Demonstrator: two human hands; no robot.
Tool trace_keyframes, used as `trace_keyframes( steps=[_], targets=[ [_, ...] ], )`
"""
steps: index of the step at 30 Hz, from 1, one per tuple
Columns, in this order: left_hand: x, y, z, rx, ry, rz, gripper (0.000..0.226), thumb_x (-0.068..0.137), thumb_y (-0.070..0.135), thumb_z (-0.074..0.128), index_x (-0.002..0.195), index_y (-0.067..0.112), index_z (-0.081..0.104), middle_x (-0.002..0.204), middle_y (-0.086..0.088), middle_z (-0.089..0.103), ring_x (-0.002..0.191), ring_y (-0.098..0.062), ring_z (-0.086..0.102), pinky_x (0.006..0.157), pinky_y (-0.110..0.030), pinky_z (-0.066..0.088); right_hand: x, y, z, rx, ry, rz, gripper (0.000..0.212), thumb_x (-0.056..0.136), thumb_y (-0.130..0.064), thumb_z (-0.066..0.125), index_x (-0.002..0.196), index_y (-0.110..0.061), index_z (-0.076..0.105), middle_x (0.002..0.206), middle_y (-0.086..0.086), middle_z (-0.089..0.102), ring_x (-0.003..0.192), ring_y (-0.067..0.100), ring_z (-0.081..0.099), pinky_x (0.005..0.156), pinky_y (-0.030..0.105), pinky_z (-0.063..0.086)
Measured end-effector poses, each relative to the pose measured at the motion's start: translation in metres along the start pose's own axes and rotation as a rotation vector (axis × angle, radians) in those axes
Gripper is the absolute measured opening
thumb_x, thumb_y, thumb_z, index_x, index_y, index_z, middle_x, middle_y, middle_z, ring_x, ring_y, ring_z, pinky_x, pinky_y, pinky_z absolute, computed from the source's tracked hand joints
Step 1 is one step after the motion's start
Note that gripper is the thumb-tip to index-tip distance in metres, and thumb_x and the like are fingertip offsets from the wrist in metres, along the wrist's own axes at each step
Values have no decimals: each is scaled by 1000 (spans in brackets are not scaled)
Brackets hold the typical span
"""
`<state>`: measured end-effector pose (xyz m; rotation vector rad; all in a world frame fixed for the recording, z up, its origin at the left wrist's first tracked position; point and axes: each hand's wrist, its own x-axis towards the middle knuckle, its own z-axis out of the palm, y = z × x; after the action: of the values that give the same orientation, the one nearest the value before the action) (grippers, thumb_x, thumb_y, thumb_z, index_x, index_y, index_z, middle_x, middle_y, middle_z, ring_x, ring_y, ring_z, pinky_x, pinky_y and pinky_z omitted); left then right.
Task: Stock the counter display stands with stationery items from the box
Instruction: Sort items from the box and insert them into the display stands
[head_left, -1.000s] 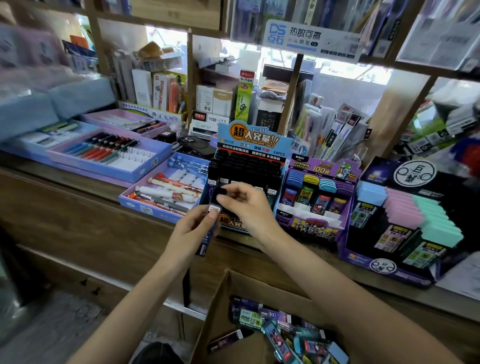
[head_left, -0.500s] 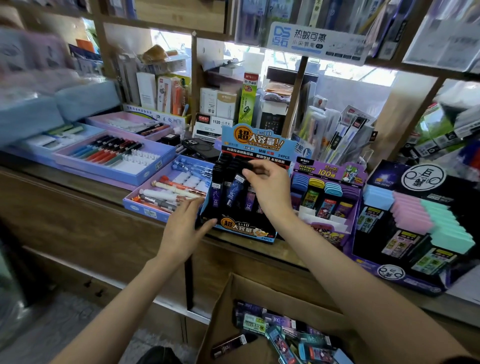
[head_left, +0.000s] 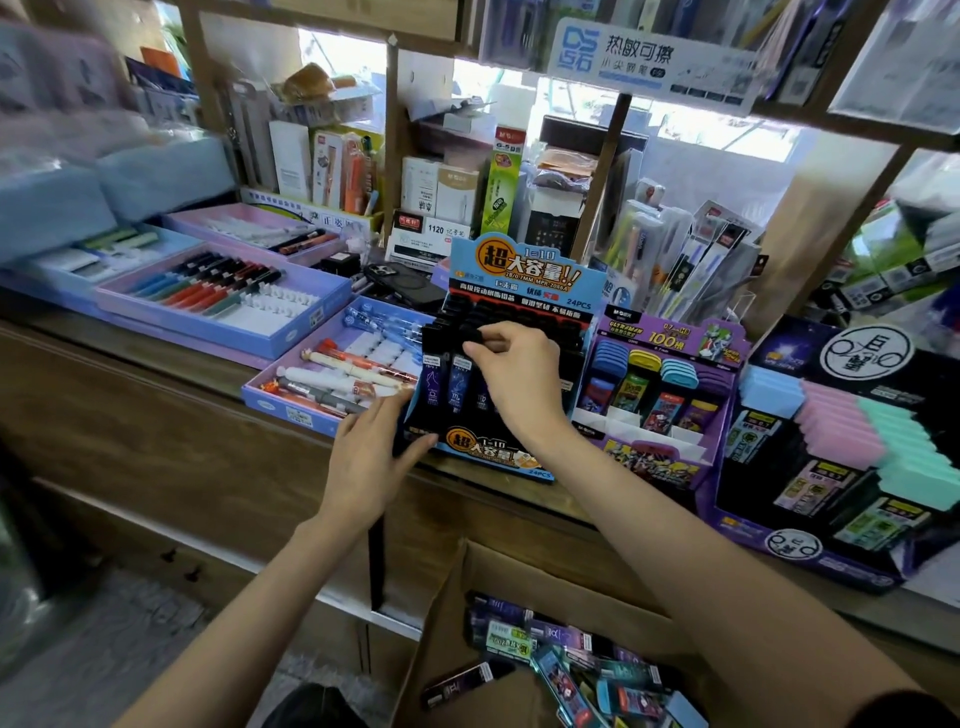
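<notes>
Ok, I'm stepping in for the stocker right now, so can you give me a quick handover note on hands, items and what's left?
Left hand: straight fingers rest against the blue display stand at its front left corner.
Right hand: pinches the cap of a lead case in the stand's front row.
Done: the stand's rows look nearly full.
Left: seat this case; more cases lie in the cardboard box below.
</notes>
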<state>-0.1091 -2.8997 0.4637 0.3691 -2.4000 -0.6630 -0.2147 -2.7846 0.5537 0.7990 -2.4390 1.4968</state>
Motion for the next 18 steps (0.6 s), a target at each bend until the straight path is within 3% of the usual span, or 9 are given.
trace_keyframes(
  steps=[4, 6, 9, 12, 15, 18],
  targets=[
    [1, 0, -1, -12, -26, 2, 52, 86, 31, 65, 132, 15, 48, 121, -3, 60, 115, -21, 54, 91, -29, 30, -1, -3, 5, -199, -18, -43, 19, 87, -20, 65, 94, -4, 71, 82, 5, 69, 71, 14, 61, 73, 32, 56],
    [1, 2, -3, 6, -41, 1, 53, 86, 30, 65, 133, 13, 47, 124, -5, 58, 119, -24, 51, 95, -31, 30, -1, -4, 4, -344, -69, -57, 27, 88, -26, 64, 81, -1, 68, 72, 10, 68, 66, 22, 65, 67, 37, 57],
    [-3, 9, -11, 55, 1, -13, 53, 86, 27, 67, 131, 7, 49, 128, -11, 55, 129, -30, 42, 104, -39, 30, -8, -3, -6, -515, -166, -76, 30, 89, -35, 61, 87, -5, 66, 77, 7, 67, 74, 26, 64, 65, 35, 53],
    [-18, 21, -21, 1, 11, 47, 41, 86, 23, 66, 122, 7, 55, 117, -9, 60, 113, -27, 54, 91, -41, 43, -25, 9, -28, -477, -226, -167, 24, 91, -30, 58, 108, -13, 64, 101, 5, 66, 93, 23, 61, 75, 32, 48],
    [-42, 35, -23, -113, -58, 75, 26, 88, 23, 64, 112, 15, 59, 105, 7, 60, 90, -8, 61, 73, -30, 51, -52, 25, -59, -367, -316, -198, 25, 91, -25, 60, 112, -13, 64, 109, 4, 65, 102, 19, 58, 85, 29, 46],
    [-66, 43, -7, -155, -208, 59, 20, 88, 24, 63, 106, 16, 60, 103, 7, 60, 89, -7, 62, 73, -33, 52, -86, 48, -89, -334, -392, -156, 24, 91, -22, 60, 113, -13, 64, 109, 2, 65, 101, 15, 58, 86, 27, 47]
  ],
)
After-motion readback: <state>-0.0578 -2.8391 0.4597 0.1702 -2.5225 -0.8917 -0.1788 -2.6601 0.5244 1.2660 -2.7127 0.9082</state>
